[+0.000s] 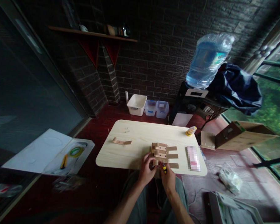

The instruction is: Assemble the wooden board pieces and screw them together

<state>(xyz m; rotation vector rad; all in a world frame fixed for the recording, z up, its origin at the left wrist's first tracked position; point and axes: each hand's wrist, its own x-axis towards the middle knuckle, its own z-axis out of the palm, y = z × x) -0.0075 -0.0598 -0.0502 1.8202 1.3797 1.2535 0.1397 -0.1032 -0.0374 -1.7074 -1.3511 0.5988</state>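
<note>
My right hand (169,181) is closed around a short screwdriver with a yellow and black handle (164,168). Its tip end is low against a wooden assembly (151,148) at the table's near edge. My left hand (146,171) curls its fingers on the nearest curved wooden piece (156,162) of that assembly, just left of the screwdriver. Two more curved wooden pieces lie farther back on it, one being the middle piece (160,154), with dark screw holes or heads and flat ends jutting right. The screwdriver's tip is too small to make out.
On the pale table (140,130) lie a loose curved wooden piece (121,142), several small screws (127,130), a yellow-capped bottle (190,131) and a blurred pink packet (193,158). An open white case (78,163) stands left; a cardboard box (238,136) and water dispenser (189,104) stand right.
</note>
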